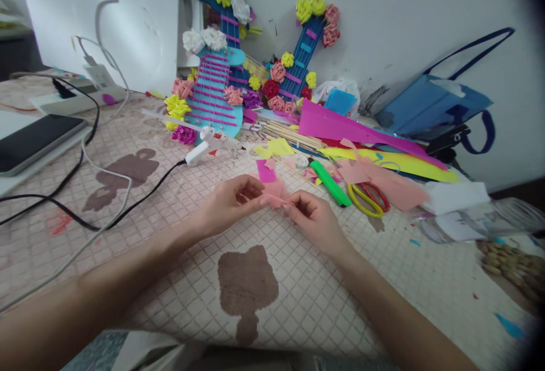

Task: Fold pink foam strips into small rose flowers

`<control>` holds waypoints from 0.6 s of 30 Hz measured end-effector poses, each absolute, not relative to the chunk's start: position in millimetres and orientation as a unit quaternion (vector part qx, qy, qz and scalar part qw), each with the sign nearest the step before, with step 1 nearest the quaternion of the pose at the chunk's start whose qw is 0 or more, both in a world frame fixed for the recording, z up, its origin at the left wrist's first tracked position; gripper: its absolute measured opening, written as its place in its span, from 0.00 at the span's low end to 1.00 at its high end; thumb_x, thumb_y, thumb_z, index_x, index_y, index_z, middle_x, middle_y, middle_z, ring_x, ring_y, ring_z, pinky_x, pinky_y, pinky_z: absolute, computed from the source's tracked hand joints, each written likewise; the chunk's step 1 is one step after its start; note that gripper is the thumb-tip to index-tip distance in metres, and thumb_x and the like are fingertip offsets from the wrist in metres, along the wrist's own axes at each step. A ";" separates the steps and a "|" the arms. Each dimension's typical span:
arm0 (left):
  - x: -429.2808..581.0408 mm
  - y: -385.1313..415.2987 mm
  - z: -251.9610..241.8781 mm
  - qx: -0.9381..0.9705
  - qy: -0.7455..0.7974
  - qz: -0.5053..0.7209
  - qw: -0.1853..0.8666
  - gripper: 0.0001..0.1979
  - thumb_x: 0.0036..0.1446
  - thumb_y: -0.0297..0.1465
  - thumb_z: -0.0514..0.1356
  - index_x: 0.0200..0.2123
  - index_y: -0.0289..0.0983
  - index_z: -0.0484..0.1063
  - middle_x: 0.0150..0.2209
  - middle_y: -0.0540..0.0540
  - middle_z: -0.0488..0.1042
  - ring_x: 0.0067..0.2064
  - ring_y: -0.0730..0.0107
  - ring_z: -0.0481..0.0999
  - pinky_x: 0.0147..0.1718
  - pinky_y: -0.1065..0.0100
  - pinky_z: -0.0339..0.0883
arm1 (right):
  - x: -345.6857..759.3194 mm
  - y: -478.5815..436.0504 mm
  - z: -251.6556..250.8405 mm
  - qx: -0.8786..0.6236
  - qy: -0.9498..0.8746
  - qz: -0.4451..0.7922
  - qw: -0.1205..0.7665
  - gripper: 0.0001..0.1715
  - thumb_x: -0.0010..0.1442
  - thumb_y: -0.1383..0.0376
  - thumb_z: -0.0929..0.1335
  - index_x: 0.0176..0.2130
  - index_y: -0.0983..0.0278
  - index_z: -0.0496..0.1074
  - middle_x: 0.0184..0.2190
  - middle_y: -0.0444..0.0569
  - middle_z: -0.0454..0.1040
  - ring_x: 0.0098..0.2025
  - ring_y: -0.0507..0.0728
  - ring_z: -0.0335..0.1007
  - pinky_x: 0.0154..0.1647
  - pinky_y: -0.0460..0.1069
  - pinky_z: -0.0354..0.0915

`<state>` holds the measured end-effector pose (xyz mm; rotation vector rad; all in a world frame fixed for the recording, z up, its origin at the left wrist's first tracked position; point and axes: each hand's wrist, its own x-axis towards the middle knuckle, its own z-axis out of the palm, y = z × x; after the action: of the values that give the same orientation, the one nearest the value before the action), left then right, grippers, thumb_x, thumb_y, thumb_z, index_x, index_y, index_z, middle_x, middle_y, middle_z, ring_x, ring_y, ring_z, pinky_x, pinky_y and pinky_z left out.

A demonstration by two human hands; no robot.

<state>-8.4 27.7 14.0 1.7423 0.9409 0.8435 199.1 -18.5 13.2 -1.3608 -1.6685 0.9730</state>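
Note:
A small strip of pink paper [277,201] is stretched between my two hands, low over the middle of the table. My left hand [232,203] pinches its left end between thumb and fingers. At the other end, my right hand [314,216] pinches it the same way. Just behind the strip lie more pink paper and a magenta scrap [266,171]. A white glue gun [213,145] with a clear stick rests beyond my left hand. Past my right hand are a green cutter [330,182] and scissors with yellow and red handles [367,199].
Paper-flower decorated guitar shapes [213,92] lean at the back. Magenta sheets [357,132], wooden sticks [293,134] and a blue bag [438,101] lie along the wall. At left are a phone [40,141], a power strip [68,98] and trailing cables. Pebbles [511,266] sit far right.

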 end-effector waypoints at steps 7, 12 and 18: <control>-0.8 23.8 8.2 0.717 0.384 0.325 0.482 0.15 0.53 0.41 0.63 0.30 0.33 0.72 0.27 0.48 0.72 0.29 0.73 0.69 0.26 0.73 0.63 | 192.7 -23.9 14.5 -0.523 -0.678 0.363 0.367 0.09 0.60 0.59 0.66 0.32 0.62 0.70 0.26 0.43 0.69 0.29 0.52 0.62 0.29 0.47 0.58; -3.8 26.2 8.8 0.680 0.378 0.344 0.526 0.14 0.51 0.38 0.65 0.27 0.33 0.70 0.25 0.49 0.70 0.27 0.76 0.66 0.23 0.74 0.60 | 194.0 -22.3 14.3 -0.531 -0.671 0.361 0.370 0.08 0.59 0.60 0.66 0.33 0.61 0.72 0.28 0.45 0.72 0.30 0.53 0.65 0.30 0.48 0.60; -8.4 29.8 7.4 0.662 0.392 0.346 0.537 0.13 0.49 0.38 0.65 0.27 0.33 0.71 0.21 0.52 0.65 0.23 0.78 0.61 0.20 0.75 0.53 | 202.7 -19.2 14.0 -0.535 -0.634 0.410 0.379 0.08 0.58 0.59 0.67 0.35 0.62 0.71 0.27 0.44 0.71 0.26 0.51 0.63 0.27 0.47 0.60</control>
<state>-8.4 29.8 7.4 1.5769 0.9340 0.8226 202.7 -19.2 14.0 -1.3662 -1.6212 1.0483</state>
